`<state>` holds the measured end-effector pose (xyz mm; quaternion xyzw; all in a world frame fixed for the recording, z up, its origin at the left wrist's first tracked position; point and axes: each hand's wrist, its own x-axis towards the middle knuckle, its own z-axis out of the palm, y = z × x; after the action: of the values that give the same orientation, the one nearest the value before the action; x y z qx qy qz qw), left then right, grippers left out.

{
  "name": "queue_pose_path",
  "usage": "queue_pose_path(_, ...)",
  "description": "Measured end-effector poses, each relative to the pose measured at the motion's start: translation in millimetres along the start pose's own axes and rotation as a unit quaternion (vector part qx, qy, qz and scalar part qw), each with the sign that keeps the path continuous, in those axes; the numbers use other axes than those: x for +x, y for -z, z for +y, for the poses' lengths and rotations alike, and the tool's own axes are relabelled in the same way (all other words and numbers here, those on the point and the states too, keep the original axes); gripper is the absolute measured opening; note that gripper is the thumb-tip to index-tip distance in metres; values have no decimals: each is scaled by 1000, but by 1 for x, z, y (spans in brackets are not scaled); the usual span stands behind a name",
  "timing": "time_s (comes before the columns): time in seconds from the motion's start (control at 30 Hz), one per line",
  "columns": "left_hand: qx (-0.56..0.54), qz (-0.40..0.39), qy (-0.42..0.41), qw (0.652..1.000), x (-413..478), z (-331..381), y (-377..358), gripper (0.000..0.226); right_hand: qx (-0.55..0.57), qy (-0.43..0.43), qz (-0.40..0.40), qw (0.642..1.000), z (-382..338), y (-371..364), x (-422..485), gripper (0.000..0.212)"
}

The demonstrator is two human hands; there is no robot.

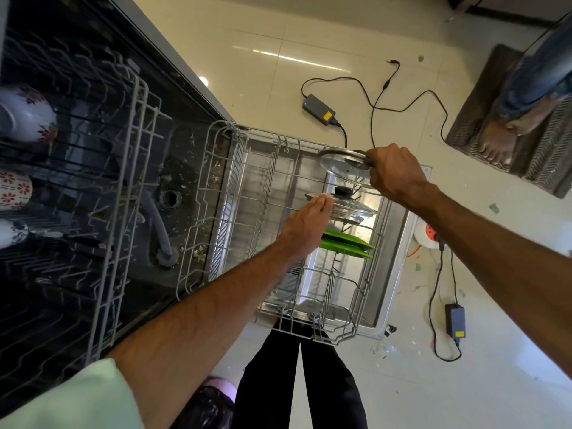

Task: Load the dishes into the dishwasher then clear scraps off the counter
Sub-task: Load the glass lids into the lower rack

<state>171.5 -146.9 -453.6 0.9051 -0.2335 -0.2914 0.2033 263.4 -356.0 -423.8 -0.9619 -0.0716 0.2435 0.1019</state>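
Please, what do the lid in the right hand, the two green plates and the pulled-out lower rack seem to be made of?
Round clear lid in the right hand: apparently glass with a shiny metal rim, since the rack shows through it. Two flat green plates: probably plastic, matte and evenly coloured. Pale grey wire lower rack: likely coated metal wire, dull and uniform.

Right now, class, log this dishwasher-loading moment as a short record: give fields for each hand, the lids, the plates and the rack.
right hand: gripping the rim of a glass lid, held over the far end of the rack
left hand: open, fingers resting against a second lid
second lid: black knob, standing in the rack
green plates: slotted just nearer than the second lid
lower rack: pulled out over the open door, mostly unfilled
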Motion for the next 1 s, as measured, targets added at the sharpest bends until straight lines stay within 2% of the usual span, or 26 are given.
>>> queue_pose_path(0.27,-4,-2,6,1000,2,3,1,83,8,-13,14,1000,-4,-2,-1,15)
queue_pose_path(0.5,-8,2,10,1000,3,4,2,83,22,-15,-4,1000,-3,4,2,16)
queue_pose_path(1.0,-19,0,6,1000,9,2,-1,80,-11,4,-17,1000,-4,-1,3,20)
